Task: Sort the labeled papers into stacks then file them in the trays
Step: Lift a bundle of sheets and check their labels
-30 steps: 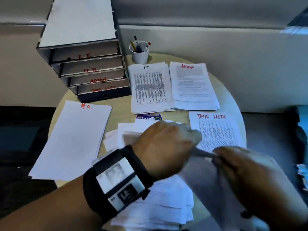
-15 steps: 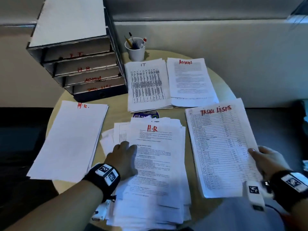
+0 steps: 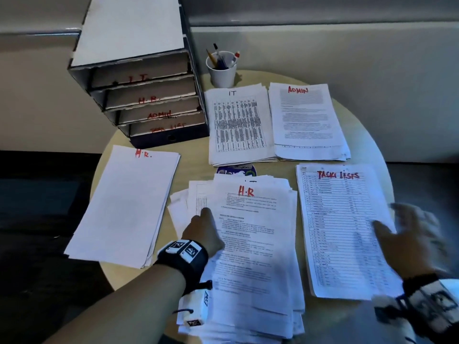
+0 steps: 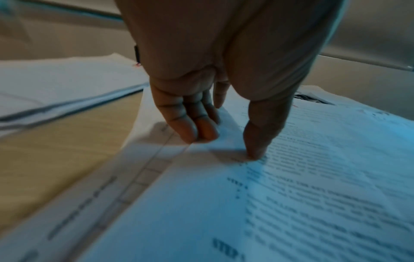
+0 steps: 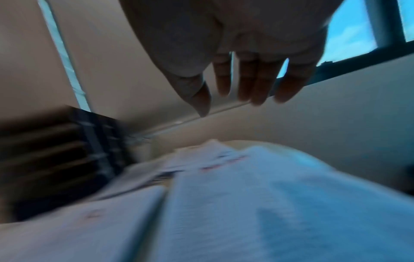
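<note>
Left hand (image 3: 206,232), fingers straight, pressed the unsorted pile (image 3: 255,256) at 6 o'clock on the table (image 3: 193,152); top sheet read H.R. Right hand (image 3: 409,239), blurred, fingers spread, held nothing over the Task Lists stack (image 3: 340,219) at 4 o'clock. Lowest tray (image 3: 169,129) label half-legible.

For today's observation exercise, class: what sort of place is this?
Probably an office: a dark stack of filing trays labelled in red, a white cup of pens, and piles of printed white papers on a round pale wooden table.
</note>
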The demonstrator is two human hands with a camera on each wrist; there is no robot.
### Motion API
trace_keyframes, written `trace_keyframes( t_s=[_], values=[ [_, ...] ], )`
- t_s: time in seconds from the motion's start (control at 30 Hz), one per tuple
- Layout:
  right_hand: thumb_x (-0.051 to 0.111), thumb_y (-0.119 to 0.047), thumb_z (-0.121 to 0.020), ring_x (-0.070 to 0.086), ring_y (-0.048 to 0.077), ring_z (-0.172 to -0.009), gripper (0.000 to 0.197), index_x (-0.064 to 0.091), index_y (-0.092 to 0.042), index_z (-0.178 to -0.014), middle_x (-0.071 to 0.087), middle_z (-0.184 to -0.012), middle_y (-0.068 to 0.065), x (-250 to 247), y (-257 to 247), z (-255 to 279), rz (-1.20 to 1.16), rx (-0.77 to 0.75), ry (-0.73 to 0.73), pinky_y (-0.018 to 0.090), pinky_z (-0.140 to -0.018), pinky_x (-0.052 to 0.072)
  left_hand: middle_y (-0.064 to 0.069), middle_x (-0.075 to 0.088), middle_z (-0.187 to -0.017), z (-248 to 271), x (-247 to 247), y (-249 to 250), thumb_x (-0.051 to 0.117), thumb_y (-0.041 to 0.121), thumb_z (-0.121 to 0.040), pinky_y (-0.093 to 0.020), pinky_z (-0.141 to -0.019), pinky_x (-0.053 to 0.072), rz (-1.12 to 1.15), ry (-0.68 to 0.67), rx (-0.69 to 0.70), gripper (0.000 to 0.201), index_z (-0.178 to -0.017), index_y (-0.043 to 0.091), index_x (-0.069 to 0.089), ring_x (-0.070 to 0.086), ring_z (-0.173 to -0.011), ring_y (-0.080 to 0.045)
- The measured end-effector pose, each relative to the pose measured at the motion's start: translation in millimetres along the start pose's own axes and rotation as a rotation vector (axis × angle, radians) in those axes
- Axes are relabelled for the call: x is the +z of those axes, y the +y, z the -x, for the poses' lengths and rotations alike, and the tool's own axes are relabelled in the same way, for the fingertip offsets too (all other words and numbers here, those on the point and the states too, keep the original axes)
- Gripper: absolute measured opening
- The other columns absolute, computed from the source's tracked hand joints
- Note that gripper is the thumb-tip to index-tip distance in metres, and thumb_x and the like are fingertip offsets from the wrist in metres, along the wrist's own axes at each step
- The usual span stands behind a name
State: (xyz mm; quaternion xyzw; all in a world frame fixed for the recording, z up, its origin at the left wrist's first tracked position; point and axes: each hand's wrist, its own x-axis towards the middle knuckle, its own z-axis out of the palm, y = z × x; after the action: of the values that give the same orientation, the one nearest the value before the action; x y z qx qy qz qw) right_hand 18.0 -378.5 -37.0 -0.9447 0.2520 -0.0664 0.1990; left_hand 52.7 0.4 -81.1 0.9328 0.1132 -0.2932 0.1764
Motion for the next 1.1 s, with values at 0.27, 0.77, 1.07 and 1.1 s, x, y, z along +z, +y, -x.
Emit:
trace_keyframes(
  t_s=[0.27,0.77,1.07,1.1],
  values=[
    [0.075,-0.03,-0.078,0.047,0.014,-0.077,0.05,0.052,-0.011,-0.118,0.055,-0.089,-0.003,87.9,-120.9,41.2,-0.074,-0.013,-0.601,0.018,-0.054,0.031,-0.008,0.039,-0.118,1.6,-0.3,-7.5,0.085,0.032,-0.067,-0.039,-0.083,0.055,0.097,0.017,-0.041,0.075,-0.124,0.018,0.037,0.057,-0.103,-0.034],
    [0.074,-0.025,-0.08,0.058,0.02,-0.083,0.012,0.066,-0.024,-0.089,0.063,-0.079,-0.007,92.2,-125.5,47.2,-0.174,0.038,-0.341,0.025,-0.075,0.036,0.001,0.055,-0.092,-9.6,-8.6,-25.1,0.075,0.038,-0.075,-0.029,-0.063,0.042,0.399,0.096,0.031,0.042,-0.101,0.016,0.051,0.055,-0.08,-0.021],
    [0.066,-0.013,-0.089,0.063,0.021,-0.084,0.012,0.076,-0.015,-0.096,0.075,-0.097,0.004,82.1,-109.1,55.8,-0.175,-0.19,-0.261,0.021,-0.072,0.033,0.008,0.068,-0.081,-23.9,-25.8,-24.9,0.064,0.015,-0.087,-0.026,-0.072,0.05,0.698,0.178,0.114,0.011,-0.079,0.022,0.064,0.062,-0.079,-0.016],
    [0.067,-0.009,-0.088,0.066,0.023,-0.086,0.012,0.077,-0.013,-0.094,0.075,-0.098,0.005,83.1,-106.0,56.7,-0.181,-0.216,-0.221,0.02,-0.073,0.035,0.008,0.067,-0.082,-20.8,-23.8,-26.4,0.063,0.015,-0.088,-0.023,-0.069,0.048,0.681,0.162,0.139,0.009,-0.082,0.021,0.064,0.06,-0.079,-0.015]
  ],
)
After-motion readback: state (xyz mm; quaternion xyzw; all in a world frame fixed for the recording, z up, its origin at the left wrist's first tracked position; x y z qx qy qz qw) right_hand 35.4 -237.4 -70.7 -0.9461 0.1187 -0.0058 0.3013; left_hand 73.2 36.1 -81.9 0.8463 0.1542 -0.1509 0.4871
